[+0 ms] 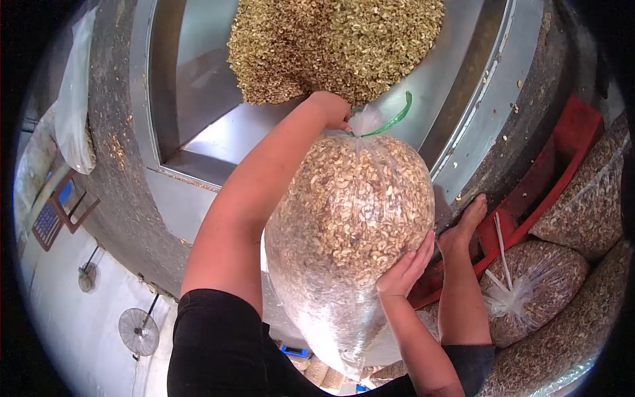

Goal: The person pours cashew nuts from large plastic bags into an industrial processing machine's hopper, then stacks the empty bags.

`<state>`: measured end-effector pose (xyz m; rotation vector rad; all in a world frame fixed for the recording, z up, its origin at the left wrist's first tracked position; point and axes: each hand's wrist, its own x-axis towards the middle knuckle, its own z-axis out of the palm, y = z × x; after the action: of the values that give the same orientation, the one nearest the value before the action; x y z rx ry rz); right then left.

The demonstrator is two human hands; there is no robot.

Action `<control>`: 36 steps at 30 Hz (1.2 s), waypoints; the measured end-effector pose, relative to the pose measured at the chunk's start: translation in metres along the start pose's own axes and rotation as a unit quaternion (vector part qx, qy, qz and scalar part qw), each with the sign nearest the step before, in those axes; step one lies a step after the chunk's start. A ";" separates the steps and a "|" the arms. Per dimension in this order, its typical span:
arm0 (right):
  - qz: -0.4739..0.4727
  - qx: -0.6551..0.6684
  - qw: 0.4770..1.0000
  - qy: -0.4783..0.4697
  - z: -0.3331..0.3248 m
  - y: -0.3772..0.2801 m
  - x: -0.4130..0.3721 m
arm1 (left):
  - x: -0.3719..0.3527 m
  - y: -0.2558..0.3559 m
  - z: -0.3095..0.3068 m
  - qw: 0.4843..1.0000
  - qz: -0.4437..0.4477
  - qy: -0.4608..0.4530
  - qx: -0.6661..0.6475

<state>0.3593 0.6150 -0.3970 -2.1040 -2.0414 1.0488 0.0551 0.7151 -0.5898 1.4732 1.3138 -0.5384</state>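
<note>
A large clear plastic bag of cashew nuts (pixel 364 205) stands upright before me. Its gathered neck is bound with a green plastic tie (pixel 397 120), whose loose end sticks out to the right. My left hand (pixel 331 109) is closed at the left of the neck, its curled fingers on the tie; the fingertips are partly hidden. Lower down, my right hand (pixel 407 268) lies against the bag's right side with its fingers stretched out flat. Beyond the bag is a heap of loose cashews (pixel 337 43).
The heap lies in a metal bin (pixel 205 142) with raised edges. A bare foot (pixel 466 225) rests right of the bag, near a red metal frame (pixel 559 175). More filled bags (pixel 539 284) lie at the right. Fans (pixel 139 331) hang on the left wall.
</note>
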 end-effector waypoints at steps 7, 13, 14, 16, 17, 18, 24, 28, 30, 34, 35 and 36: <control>0.007 -0.001 1.000 -0.001 0.000 0.002 0.001 | 0.015 0.020 0.011 0.997 -0.017 0.004 0.072; 0.020 -0.005 1.000 0.000 0.000 0.001 -0.003 | 0.019 0.020 0.001 0.997 -0.014 -0.007 0.081; 0.009 -0.003 1.000 0.002 0.001 0.003 0.001 | 0.021 0.015 -0.003 0.996 -0.018 0.000 0.083; 0.011 -0.006 1.000 0.002 -0.001 0.003 0.000 | 0.020 0.014 0.001 0.998 -0.009 -0.005 0.055; 0.014 -0.007 1.000 0.002 0.000 0.003 0.000 | 0.024 0.014 0.003 0.998 -0.007 -0.006 0.054; 0.019 -0.008 1.000 -0.001 0.002 0.003 0.002 | 0.024 0.013 0.007 0.998 -0.011 0.016 0.063; 0.011 0.005 1.000 0.015 0.002 -0.001 0.003 | 0.012 0.015 0.011 0.994 -0.044 0.068 0.072; 0.030 -0.006 1.000 0.006 0.002 0.002 0.002 | 0.016 0.017 0.014 0.999 -0.008 0.044 0.014; 0.041 -0.003 0.999 0.000 -0.002 0.003 -0.007 | 0.012 0.024 0.018 0.997 -0.059 0.023 0.035; 0.022 -0.003 1.000 0.013 0.003 0.000 0.004 | 0.010 0.017 0.013 0.996 -0.044 0.061 0.051; 0.018 -0.004 1.000 0.012 0.002 0.001 0.004 | 0.012 0.015 0.015 0.995 -0.034 0.075 0.059; 0.019 -0.007 1.000 0.007 0.000 0.002 0.000 | 0.013 0.019 0.019 0.996 -0.030 0.068 0.054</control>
<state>0.3610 0.6147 -0.3974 -2.1597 -2.0157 1.0254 0.0823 0.7072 -0.6001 1.5861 1.4590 -0.5631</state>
